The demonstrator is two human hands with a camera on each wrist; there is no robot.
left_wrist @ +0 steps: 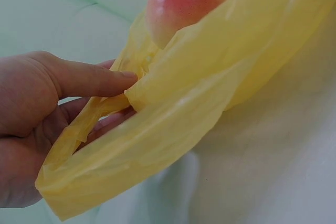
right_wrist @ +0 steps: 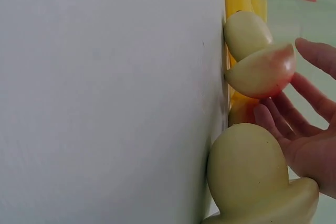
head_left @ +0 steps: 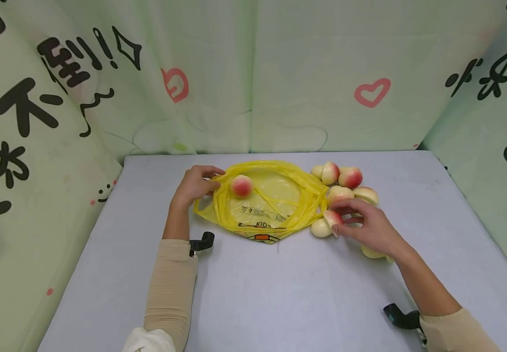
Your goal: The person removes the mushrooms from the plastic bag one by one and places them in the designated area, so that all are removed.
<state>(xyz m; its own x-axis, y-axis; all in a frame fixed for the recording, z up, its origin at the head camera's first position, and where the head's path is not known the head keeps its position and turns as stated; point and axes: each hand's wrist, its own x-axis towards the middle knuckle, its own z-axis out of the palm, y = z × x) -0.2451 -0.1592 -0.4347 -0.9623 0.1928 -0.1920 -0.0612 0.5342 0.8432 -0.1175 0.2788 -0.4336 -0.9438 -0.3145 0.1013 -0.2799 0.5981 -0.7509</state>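
A yellow plastic bag lies on the table with its mouth spread wide, one pink peach inside its left part. My left hand pinches the bag's left edge between thumb and fingers, and a handle loop hangs around those fingers in the left wrist view. At the bag's right side, my right hand reaches around a red-and-cream peach. Its fingers lie along the peach's side, while the thumb tip stands just off the pointed end. That peach leans against a pale peach.
Several more peaches are clustered right of the bag, among them a red one at the back and a pale one partly under the right wrist. A white cloth covers the table. Printed curtains stand behind it and at both sides.
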